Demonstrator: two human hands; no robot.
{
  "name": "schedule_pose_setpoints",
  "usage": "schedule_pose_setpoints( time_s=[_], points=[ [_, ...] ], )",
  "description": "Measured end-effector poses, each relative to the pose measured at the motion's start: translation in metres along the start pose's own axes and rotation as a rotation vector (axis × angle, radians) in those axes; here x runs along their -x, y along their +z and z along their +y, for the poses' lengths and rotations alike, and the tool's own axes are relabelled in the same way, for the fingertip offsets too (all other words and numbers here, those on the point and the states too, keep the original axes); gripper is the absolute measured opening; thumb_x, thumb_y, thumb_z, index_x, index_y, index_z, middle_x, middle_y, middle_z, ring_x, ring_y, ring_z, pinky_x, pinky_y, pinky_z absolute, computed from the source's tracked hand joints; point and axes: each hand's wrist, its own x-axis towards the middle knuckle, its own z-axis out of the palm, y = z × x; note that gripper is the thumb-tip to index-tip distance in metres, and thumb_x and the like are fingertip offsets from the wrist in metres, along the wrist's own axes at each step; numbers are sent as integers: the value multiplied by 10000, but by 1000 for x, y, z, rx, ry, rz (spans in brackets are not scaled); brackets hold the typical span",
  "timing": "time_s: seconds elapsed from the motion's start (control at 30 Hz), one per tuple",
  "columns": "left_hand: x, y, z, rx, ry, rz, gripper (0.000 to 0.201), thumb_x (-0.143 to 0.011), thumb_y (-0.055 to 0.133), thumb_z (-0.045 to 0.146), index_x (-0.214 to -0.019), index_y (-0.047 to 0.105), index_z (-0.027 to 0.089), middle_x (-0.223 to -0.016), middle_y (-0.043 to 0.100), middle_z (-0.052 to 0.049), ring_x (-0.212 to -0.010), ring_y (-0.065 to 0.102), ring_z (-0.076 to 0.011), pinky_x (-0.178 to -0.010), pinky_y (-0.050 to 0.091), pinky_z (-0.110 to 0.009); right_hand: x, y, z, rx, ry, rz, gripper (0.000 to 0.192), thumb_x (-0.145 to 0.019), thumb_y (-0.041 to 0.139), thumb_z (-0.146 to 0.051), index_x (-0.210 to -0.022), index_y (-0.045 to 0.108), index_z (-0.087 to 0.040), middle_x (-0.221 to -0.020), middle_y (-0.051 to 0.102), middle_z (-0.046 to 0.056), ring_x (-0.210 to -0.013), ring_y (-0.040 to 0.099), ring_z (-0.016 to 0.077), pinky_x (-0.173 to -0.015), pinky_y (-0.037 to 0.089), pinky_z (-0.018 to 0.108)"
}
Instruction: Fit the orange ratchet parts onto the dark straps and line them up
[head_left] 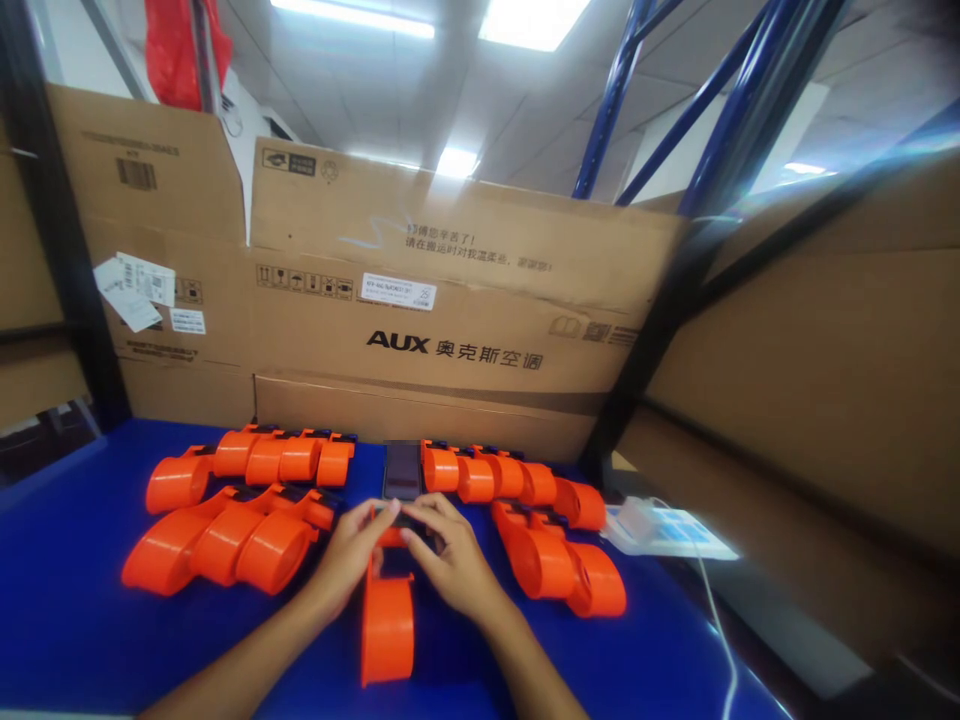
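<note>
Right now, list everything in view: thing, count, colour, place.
Orange tape dispenser in hand: one, orange, centre front of the table, under both hands.
Other orange tape dispensers: rows left and right, exact count unclear where they overlap.
Phone: one, dark, centre, beyond the hands.
Table: one, blue top.
Cardboard boxes: several, brown, standing behind and to the right.
White device with cable: one, right edge of the table.
Blue rack struts: upper right.
Left hand: on the dispenser's far end.
Right hand: on the same end.
</note>
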Motion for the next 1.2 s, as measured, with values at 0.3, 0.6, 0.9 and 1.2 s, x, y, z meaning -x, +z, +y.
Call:
schedule_pose_setpoints(
  time_s=[0.3, 0.6, 0.9, 1.2],
  points=[
    [-7, -4, -3, 260, -71, 194, 457, -723, 727, 597, -863, 633, 173, -542, 506, 71, -370, 401, -54, -360, 308, -174, -2, 0, 26, 222, 172, 256, 259, -923, 570, -332, -1123, 672, -204, -904, 672, 62, -730, 593, 194, -714, 503, 314],
    [-7, -3, -4, 293, -82, 172, 421, -729, 745, 562, -815, 597, 177, -554, 492, 74, -388, 406, -54, -361, 313, -172, -4, 8, 33, 439, 170, 103, 176, -864, 608, -219, -1019, 683, -253, -977, 676, 72, -885, 644, 234, -763, 497, 311],
    [-7, -3, -5, 241, -73, 167, 433, -706, 756, 569, -821, 596, 184, -572, 475, 82, -381, 388, -46, -359, 305, -168, -6, 7, 30, 470, 146, 59, 141, -908, 560, -231, -884, 699, -237, -902, 700, 78, -878, 621, 240, -755, 474, 318],
    [-5, -2, -6, 109, -70, 104, 522, -709, 702, 656, -914, 650, 179, -537, 472, 78, -358, 402, -65, -355, 296, -183, -9, 16, 21, -14, 152, 148, 320, -915, 579, -400, -1150, 693, -214, -930, 725, 52, -709, 602, 169, -658, 493, 271]
  ],
)
